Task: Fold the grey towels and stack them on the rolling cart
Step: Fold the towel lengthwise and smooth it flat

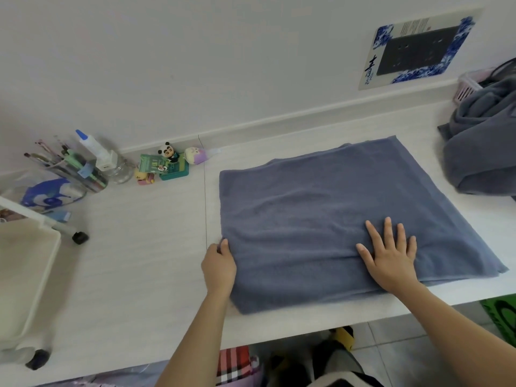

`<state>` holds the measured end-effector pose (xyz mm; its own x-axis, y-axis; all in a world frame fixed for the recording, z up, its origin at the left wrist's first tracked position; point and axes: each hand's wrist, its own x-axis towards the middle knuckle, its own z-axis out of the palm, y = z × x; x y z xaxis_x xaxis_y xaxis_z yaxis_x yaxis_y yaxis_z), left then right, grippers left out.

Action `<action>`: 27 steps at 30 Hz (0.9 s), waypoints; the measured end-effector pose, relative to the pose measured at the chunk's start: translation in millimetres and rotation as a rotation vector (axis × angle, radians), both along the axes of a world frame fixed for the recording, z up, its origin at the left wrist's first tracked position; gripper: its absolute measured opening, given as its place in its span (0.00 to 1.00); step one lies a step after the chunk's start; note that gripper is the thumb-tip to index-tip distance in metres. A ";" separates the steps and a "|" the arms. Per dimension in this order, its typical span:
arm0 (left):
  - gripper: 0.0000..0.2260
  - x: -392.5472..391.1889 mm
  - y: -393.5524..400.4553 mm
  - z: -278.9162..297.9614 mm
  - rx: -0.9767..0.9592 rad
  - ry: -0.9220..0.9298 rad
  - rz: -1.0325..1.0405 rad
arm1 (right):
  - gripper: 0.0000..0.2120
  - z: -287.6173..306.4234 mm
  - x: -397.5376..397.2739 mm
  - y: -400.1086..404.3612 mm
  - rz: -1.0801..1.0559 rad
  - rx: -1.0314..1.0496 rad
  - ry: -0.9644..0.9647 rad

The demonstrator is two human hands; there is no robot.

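On the white desk: a folded blue-grey terry towel lies flat.
Left hand: pinches that towel's near left edge.
Right hand: fingers spread, pressing flat on the towel's near part.
Right of the towel: a heap of crumpled grey towels.
Left of the towel: a white rolling cart.

Place: you were working in a home, at a white desk against a plain wall.
Desk clutter: you had a pen holder, a panda figurine and small toys beside you.
Laundry: grey towels spilled from a pink basket.
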<state>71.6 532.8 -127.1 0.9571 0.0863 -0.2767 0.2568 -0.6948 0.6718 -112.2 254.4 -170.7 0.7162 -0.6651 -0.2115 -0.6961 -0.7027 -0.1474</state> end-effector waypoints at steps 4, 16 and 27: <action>0.20 -12.3 3.1 -8.6 0.027 0.103 -0.072 | 0.40 2.4 2.2 1.1 0.001 0.029 0.008; 0.13 -66.1 25.7 -6.3 -0.050 0.130 -0.098 | 0.23 -13.2 -65.5 41.1 0.155 -0.051 -0.401; 0.09 -46.4 43.3 -6.9 0.229 0.065 -0.244 | 0.16 -7.4 -66.6 54.3 0.148 -0.091 -0.445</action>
